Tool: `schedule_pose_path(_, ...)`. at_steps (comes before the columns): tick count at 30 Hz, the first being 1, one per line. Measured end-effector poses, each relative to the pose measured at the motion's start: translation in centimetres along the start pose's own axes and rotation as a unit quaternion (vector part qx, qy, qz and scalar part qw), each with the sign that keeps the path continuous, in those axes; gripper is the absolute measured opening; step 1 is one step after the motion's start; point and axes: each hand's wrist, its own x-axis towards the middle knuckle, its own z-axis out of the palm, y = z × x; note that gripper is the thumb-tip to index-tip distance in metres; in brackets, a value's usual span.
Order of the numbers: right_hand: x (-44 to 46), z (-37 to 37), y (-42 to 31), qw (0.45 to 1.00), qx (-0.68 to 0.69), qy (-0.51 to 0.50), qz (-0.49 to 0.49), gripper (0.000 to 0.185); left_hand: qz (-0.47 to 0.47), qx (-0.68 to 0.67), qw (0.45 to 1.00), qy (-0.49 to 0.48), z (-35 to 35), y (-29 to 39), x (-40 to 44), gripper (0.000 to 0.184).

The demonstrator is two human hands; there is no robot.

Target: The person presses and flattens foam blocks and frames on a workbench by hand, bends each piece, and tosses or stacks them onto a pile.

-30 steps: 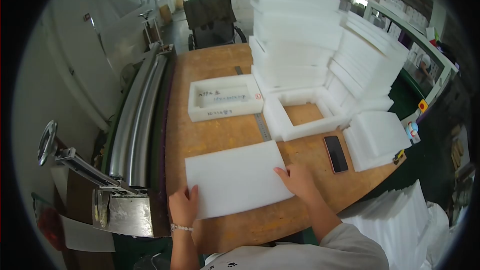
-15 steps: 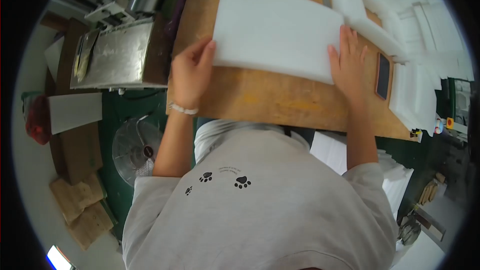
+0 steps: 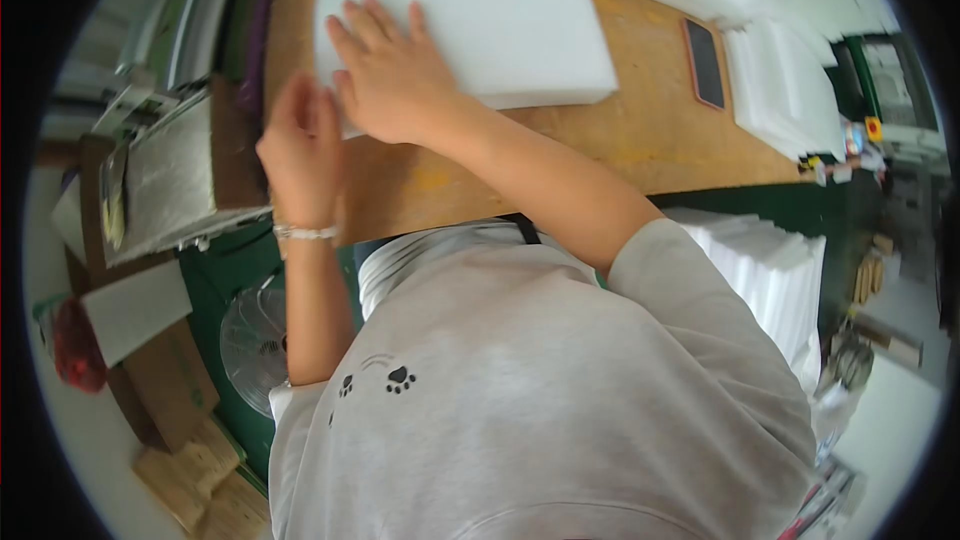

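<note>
A thick white foam sheet (image 3: 510,30) lies on the wooden table (image 3: 640,150) in front of me. My right hand (image 3: 395,75) rests flat on its left part, fingers spread, with the forearm crossing over the table. Beside the sheet's near left corner is my left hand (image 3: 302,145), smeared by motion. Its fingers are curled in toward the thumb, and whatever they may hold cannot be made out. A white bracelet (image 3: 305,233) circles the left wrist.
A phone (image 3: 704,64) lies right of the sheet. White foam pieces (image 3: 785,85) stand at the table's right side. Left of the table is a metal-covered machine (image 3: 165,175) with rollers. A fan (image 3: 255,345) stands below, and more white sheets (image 3: 765,275) are stacked under the table edge.
My right hand has left the sheet's right edge and now lies on its left part. My left hand has come away from the left edge toward the near corner. The view has shifted.
</note>
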Motion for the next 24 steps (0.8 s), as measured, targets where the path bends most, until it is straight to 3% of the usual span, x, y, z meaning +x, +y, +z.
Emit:
schedule_pose_path(2,0.4,-0.3,0.7,0.994,0.104,0.032,0.01,0.056,0.224,0.071,0.972,-0.024,0.4,0.2,2.4,0.054)
schedule_pose_path(5,0.2,0.4,2.9,0.995,0.083,0.046,0.044,0.059,0.231,0.178,0.952,-0.096,2.7,1.4,3.4,0.056)
schedule_pose_path(7,-1.0,-1.1,5.4,0.996,0.054,-0.025,0.066,0.064,0.243,0.287,0.913,-0.16,3.9,1.9,4.4,0.059)
schedule_pose_path(10,-4.1,-6.9,12.1,0.992,-0.04,-0.071,0.091,0.068,0.237,0.26,0.92,-0.172,3.7,0.8,4.9,0.059)
schedule_pose_path(12,-4.8,-11.7,15.2,0.958,-0.061,-0.223,0.17,0.057,0.223,0.238,0.931,-0.166,2.7,-0.1,5.0,0.06)
schedule_pose_path(14,-9.1,-11.7,17.9,0.962,-0.014,-0.112,0.249,0.065,0.226,0.275,0.924,-0.14,2.4,-0.4,4.8,0.058)
schedule_pose_path(15,-8.1,-11.5,17.1,0.964,-0.009,-0.11,0.244,0.065,0.224,0.281,0.924,-0.135,2.6,-0.4,4.6,0.058)
schedule_pose_path(17,-6.0,-10.2,14.4,0.981,-0.056,-0.098,0.159,0.064,0.314,0.435,0.842,-0.058,4.0,-0.4,4.2,0.058)
schedule_pose_path(19,-4.8,-9.4,11.9,0.988,-0.102,-0.085,0.074,0.062,0.335,0.328,0.871,-0.146,6.9,2.2,3.1,0.061)
schedule_pose_path(22,-5.5,-9.2,11.0,0.991,-0.1,-0.074,0.057,0.059,0.387,0.255,0.877,-0.125,10.8,4.3,2.1,0.06)
schedule_pose_path(24,-6.9,-7.0,13.9,0.99,-0.122,-0.042,0.061,0.062,0.363,0.291,0.878,-0.117,8.2,3.1,2.1,0.06)
